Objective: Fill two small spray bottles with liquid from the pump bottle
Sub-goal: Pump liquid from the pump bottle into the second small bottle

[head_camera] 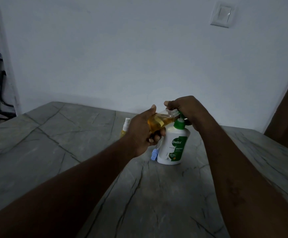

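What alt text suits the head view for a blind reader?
A left hand holds a small spray bottle, part full of amber liquid, tilted to the nozzle of a white pump bottle whose head the right hand grips. A second bottle stands behind, on a grey table.

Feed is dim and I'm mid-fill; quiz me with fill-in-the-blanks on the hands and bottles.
The left hand holds the open spray bottle ____, not upright.
The right hand grips the pump bottle's ____ pump.
The loose sprayer cap lying beside the pump bottle is ____.
Missing: tilted; green; blue.
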{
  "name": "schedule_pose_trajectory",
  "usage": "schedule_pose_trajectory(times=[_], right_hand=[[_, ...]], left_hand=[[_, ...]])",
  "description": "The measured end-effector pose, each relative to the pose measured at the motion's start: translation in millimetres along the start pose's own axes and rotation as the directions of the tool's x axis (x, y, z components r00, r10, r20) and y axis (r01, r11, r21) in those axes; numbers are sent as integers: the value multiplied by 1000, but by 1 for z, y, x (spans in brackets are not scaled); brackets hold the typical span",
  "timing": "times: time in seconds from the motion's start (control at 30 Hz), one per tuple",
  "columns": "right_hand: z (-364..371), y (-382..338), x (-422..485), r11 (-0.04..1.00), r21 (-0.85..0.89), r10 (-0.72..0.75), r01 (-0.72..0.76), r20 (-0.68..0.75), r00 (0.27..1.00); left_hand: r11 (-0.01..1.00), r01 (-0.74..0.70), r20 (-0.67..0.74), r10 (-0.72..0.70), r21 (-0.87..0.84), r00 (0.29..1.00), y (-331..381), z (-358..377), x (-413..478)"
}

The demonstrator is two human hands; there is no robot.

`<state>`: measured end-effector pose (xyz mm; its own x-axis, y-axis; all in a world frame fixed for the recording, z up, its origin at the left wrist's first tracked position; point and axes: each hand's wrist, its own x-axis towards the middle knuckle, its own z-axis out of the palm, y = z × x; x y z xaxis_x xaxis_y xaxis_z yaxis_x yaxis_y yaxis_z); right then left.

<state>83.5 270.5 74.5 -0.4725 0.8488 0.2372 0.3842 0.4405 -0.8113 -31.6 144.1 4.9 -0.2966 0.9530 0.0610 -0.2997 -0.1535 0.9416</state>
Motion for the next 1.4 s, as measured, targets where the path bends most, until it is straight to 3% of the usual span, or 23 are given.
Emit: schedule_pose_trajectory(times=[0.3,0.57,0.8,0.97,1.33,1.4], right_hand=[[6,5,-1,998,-61,28,-31,-39,999],[-1,-4,-1,981,-169,-106,91,-76,991],[0,-2,0,999,-51,-12,9,-62,998],[5,2,-1,996,-67,64,-65,-19,998],[-2,-6,-3,986,-156,-76,62,-86,993],[-1,-5,-3,994,-106,-48,40,-71,996]], left_hand=[[1000,19,-13,-19,16,1000,0,-3,-3],[1000,-14,6,14,-13,1000,2,0,-1],[1000,-5,11,5,-12,1000,1,0,-1],[1000,21,9,-21,-1,1000,1,-3,-3],[1000,-10,23,11,-15,1000,1,0,1],[1000,-7,21,7,-10,1000,0,0,0]])
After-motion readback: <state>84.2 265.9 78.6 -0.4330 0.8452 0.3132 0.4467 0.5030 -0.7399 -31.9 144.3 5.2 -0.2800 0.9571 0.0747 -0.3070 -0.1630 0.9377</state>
